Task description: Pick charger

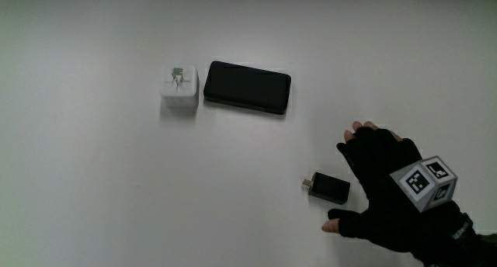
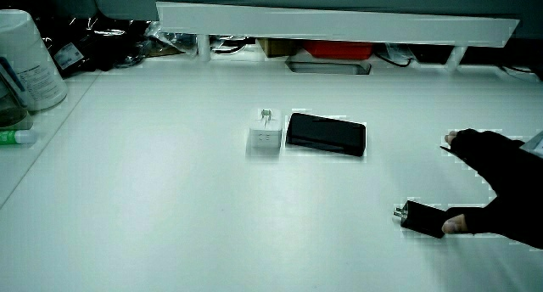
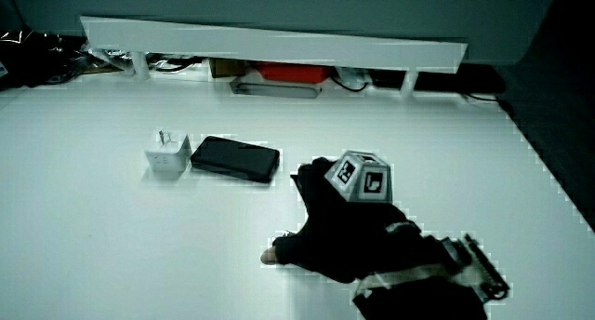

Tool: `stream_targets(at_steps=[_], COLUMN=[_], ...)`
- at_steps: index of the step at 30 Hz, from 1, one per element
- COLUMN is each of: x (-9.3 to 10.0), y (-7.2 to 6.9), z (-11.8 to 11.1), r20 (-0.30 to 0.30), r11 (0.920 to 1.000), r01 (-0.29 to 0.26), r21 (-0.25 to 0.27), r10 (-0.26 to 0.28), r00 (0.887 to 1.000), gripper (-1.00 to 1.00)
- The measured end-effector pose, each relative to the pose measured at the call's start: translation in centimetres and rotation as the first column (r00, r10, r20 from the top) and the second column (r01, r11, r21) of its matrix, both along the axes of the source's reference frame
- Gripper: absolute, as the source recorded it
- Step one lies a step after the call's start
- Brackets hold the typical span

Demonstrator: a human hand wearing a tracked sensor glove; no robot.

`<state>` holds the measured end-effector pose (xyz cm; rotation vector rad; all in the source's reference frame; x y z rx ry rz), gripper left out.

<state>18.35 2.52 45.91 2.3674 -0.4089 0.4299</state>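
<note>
On the white table (image 1: 93, 189) lie three small items: one white cube charger (image 1: 179, 88) with its prongs up, one black phone (image 1: 247, 87) lying flat just beside it, and one small black charger (image 1: 329, 188) with a metal plug tip, well apart from the other two and nearer to the person.

In a side view a large pale cylindrical container (image 2: 30, 61) stands at the table's edge, with a printed label too small to read; its contents cannot be told. A small green-tipped object (image 2: 15, 137) lies beside its base. Under the low partition (image 2: 339, 22) sit cables and a red object (image 2: 338, 48), not identifiable further. No brand or writing is legible on the phone or on either charger.

The gloved hand (image 1: 392, 193) rests beside the black charger, fingers spread wide, thumb tip (image 1: 332, 226) and fingertips (image 1: 359, 130) bare. It holds nothing. In a side view the thumb (image 2: 456, 225) lies just beside the black charger's end; contact cannot be confirmed. The patterned cube (image 1: 424, 183) on the back of the hand shows black-and-white marker squares. In the side view with the cube (image 3: 361, 178) foremost, the hand hides the black charger.
</note>
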Motion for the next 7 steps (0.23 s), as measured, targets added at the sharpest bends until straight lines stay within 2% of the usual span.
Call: stream_targets(at_steps=[1,2,3,4,6,7], x=[-0.3,-0.3,-0.9,-1.3,-2.3,-3.0], y=[-0.4,-0.8,-1.2,-1.6,-2.4,-2.7], z=[-0.9,-0.7,-1.6,-1.9,-2.1,-2.7], r20=[0.019,0.011,0.031,0.041,0.039,0.061], r11=[0.9998,0.9995,0.9995,0.9995,0.9992,0.9992], r01=[-0.01,-0.007,0.0,-0.011,0.014,0.015], r21=[0.019,0.032,0.03,0.03,0.037,0.036], r10=[0.01,0.007,-0.001,0.01,-0.016,-0.017], r00=[1.0,1.0,1.0,0.999,0.999,0.998], gripper=[1.0,1.0,1.0,1.0,1.0,1.0])
